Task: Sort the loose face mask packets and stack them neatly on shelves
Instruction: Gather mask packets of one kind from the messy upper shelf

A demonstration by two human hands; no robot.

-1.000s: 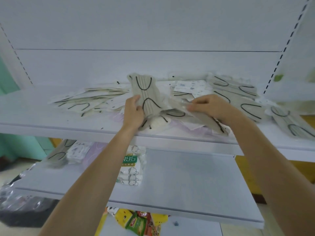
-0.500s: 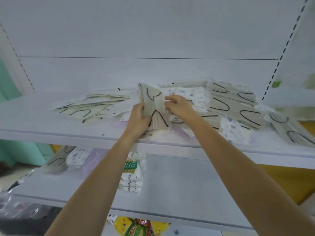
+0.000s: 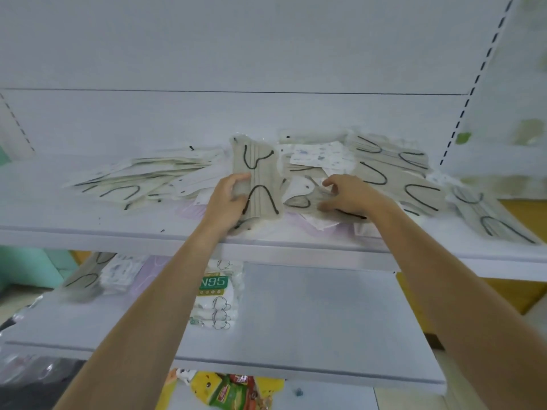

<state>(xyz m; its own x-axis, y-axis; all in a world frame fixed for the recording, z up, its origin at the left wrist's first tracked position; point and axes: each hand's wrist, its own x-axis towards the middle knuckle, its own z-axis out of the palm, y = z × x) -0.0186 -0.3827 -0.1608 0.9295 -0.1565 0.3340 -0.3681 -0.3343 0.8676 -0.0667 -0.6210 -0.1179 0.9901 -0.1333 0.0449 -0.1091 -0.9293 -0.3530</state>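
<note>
I am looking at a white upper shelf (image 3: 88,232), where my left hand (image 3: 228,202) is gripping a bundle of beige mask packets (image 3: 260,176) standing on end. My right hand (image 3: 350,198), at its three o'clock, is bending its fingers over a loose beige packet (image 3: 299,201) in the heap, though I cannot tell whether it is pinching it. Outward from the hands, fanned packets (image 3: 133,182) are lying at nine o'clock, printed white packets (image 3: 319,152) at twelve, more beige packets (image 3: 414,184) at three, and at six a stack of N95 packs (image 3: 217,294) is sitting on the lower shelf (image 3: 325,321).
</note>
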